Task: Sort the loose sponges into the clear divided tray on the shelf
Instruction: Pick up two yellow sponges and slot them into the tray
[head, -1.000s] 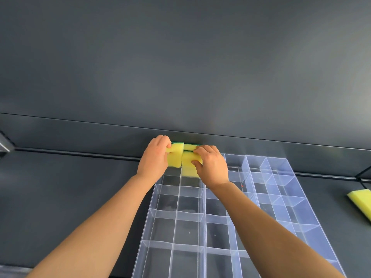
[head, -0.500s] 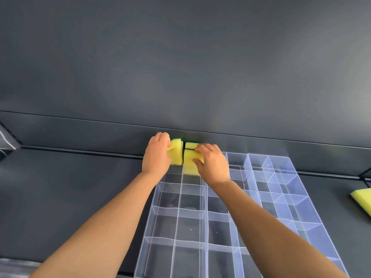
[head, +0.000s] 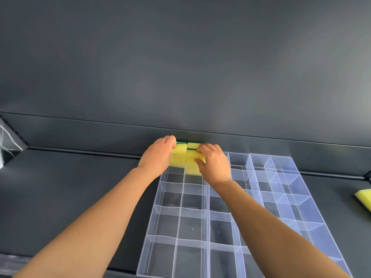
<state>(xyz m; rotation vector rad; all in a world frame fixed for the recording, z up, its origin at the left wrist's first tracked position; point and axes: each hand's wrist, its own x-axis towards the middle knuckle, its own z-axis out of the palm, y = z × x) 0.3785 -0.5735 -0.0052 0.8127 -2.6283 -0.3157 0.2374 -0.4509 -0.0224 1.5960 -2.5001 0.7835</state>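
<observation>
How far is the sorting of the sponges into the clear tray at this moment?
Early stage. Nothing looks finished: most compartments of the clear plastic divided tray show empty. In hand: the left hand and right hand each press yellow sponges with green backing into the far-left compartments. Left to do: at least one loose yellow sponge lies on the dark shelf, right of the tray.
</observation>
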